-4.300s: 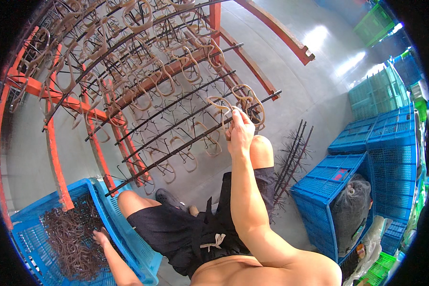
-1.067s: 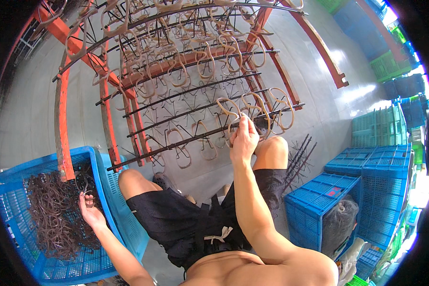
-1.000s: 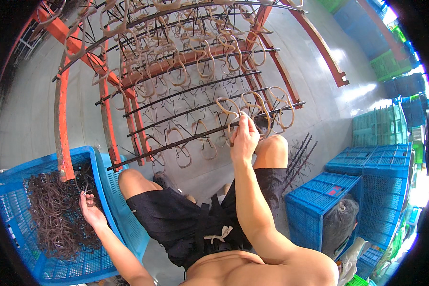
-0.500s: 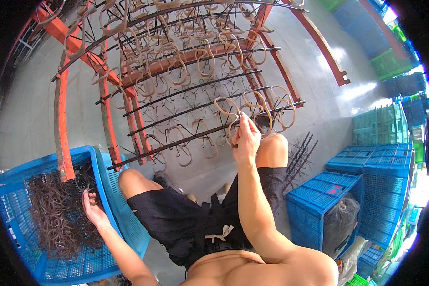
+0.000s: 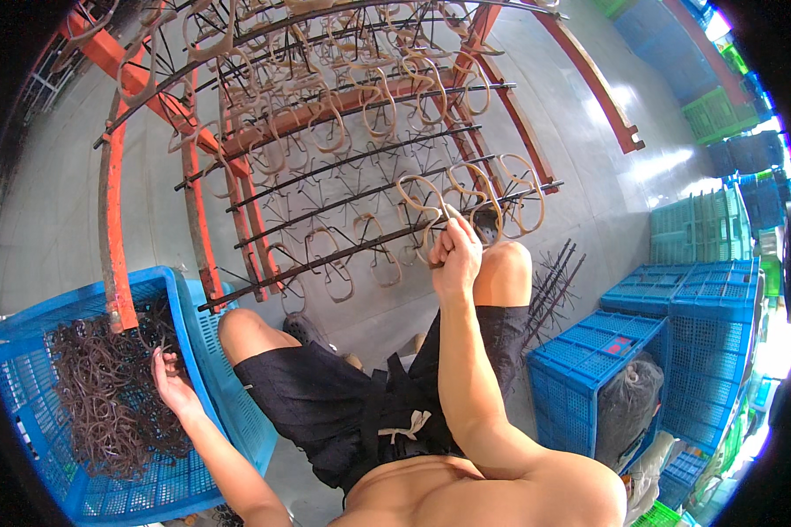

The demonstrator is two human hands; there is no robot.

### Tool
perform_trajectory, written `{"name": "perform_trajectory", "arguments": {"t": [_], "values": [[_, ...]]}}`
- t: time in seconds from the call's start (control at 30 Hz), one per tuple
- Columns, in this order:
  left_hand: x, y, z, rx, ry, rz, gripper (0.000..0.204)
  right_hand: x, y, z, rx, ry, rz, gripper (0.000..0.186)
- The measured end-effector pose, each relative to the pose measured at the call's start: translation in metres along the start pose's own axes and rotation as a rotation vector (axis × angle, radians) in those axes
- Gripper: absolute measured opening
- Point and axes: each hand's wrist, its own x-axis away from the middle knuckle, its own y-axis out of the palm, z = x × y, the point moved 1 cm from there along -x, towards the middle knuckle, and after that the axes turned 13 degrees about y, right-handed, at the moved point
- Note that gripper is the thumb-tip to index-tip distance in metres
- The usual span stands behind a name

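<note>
My right hand (image 5: pixel 457 255) is at the right part of the lowest black rod (image 5: pixel 351 253) of a rack. Its fingers are pinched on a tan figure-eight loop (image 5: pixel 402 186) by the rod. Just right of that hand, more tan loops (image 5: pixel 543 204) hang on the same rod. To the left, my left hand (image 5: pixel 176 386) is inside a blue crate (image 5: pixel 61 303), at the edge of a tangled heap of brown looped pieces (image 5: pixel 105 395). Its fingers are curled, with a brown loop at the fingertips; the heap partly hides what they grip.
The orange rack (image 5: pixel 119 202) carries several black hooked rods full of tan loops. Spare hooked rods (image 5: pixel 554 294) lie on the floor beyond my right knee. At the right stand stacked blue crates (image 5: pixel 707 351), one holding a dark plastic bag (image 5: pixel 626 408).
My right hand has shifted very slightly at the rod, its fingers curling more. My left hand has barely moved in the crate.
</note>
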Motion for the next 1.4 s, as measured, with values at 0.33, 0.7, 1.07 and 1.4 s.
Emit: {"name": "perform_trajectory", "arguments": {"t": [0.33, 0.7, 1.07, 1.4], "values": [[0.001, 0.001, 0.002, 0.023, -0.003, -0.038, 0.025, 0.001, -0.006, 0.001, 0.065, -0.042, 0.015, 0.022], [-0.001, 0.001, -0.002, 0.077, -0.042, -0.002, 0.025, 0.004, 0.003, 0.015, 0.021, -0.076, -0.109, 0.028], [-0.001, 0.0, 0.002, -0.024, 0.08, 0.015, 0.03, 0.004, 0.016, 0.021, 0.317, -0.31, 0.014, 0.025], [0.01, 0.008, 0.068, 0.285, 0.118, 0.274, 0.034, -0.005, 0.008, 0.014, 0.376, -0.195, 0.087, 0.022]]}}
